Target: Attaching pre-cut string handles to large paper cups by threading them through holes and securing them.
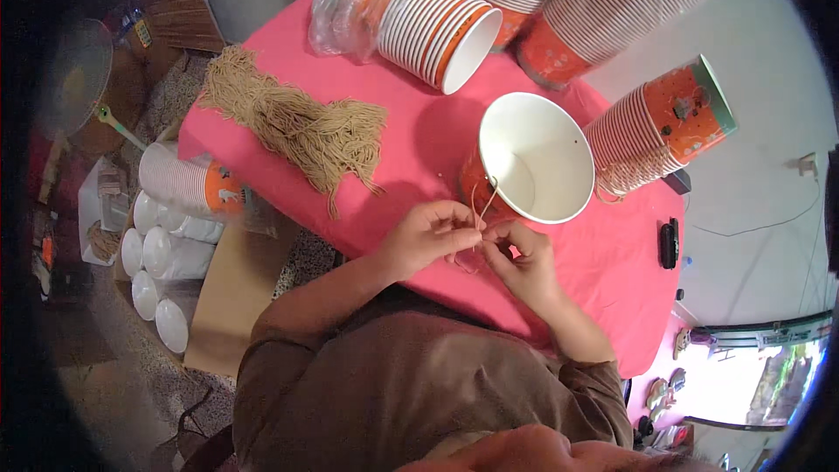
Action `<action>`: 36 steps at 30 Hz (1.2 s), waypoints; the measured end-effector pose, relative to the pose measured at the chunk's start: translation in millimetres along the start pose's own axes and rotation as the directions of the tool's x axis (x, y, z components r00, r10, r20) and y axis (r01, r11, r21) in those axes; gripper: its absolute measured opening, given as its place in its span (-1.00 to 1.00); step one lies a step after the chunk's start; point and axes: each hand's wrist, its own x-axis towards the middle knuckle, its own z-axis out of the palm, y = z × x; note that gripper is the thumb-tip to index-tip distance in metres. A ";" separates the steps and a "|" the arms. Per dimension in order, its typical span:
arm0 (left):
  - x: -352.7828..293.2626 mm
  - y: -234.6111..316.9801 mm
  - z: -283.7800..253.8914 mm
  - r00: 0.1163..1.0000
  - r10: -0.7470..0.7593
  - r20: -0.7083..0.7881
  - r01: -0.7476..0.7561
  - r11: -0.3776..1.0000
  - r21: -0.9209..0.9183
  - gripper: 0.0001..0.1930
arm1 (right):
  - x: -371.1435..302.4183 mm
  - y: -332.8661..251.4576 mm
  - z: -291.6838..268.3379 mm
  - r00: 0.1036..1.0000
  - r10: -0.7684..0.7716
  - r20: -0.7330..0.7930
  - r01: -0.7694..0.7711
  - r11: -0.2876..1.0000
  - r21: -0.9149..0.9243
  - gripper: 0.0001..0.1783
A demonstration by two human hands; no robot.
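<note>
A large orange paper bucket (570,177) with a white inside stands tilted toward me on the pink cloth. Through a small hole near its rim on my side runs a thin tan cord (486,203). Both my hands meet just in front of that hole. My left hand (434,234) pinches the cord between thumb and fingertips. Close against it, my right hand (523,260) is also closed on the cord at the fingertips. A loose end or loop hangs below the fingers, partly hidden. On the bucket's far right rim another small hole shows.
A bundle of tan cords (301,127) lies at the left of the pink-covered table (419,153). Nested bucket stacks (428,31) fill the back; another stack with cords (642,135) stands right. A black object (669,243) lies at the right edge. A cardboard box (229,288) holds wrapped white tubs.
</note>
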 end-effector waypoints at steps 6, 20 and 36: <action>1.7 -3.3 -0.8 0.999 -0.007 -0.032 0.007 1.000 -0.007 -0.84 | 1.0 -3.0 -1.6 0.998 -0.061 0.011 0.061 0.997 -0.039 -0.90; 34.4 11.3 -12.7 0.998 -0.008 -0.069 0.004 0.998 -0.059 -0.83 | -1.7 -16.1 -5.6 0.835 -0.434 0.338 0.524 0.816 -0.245 -0.86; 44.3 24.9 -16.5 0.997 -0.055 0.056 0.060 0.994 -0.093 -0.83 | -10.2 -14.2 -2.0 0.802 -0.391 0.453 0.537 0.802 -0.259 -0.87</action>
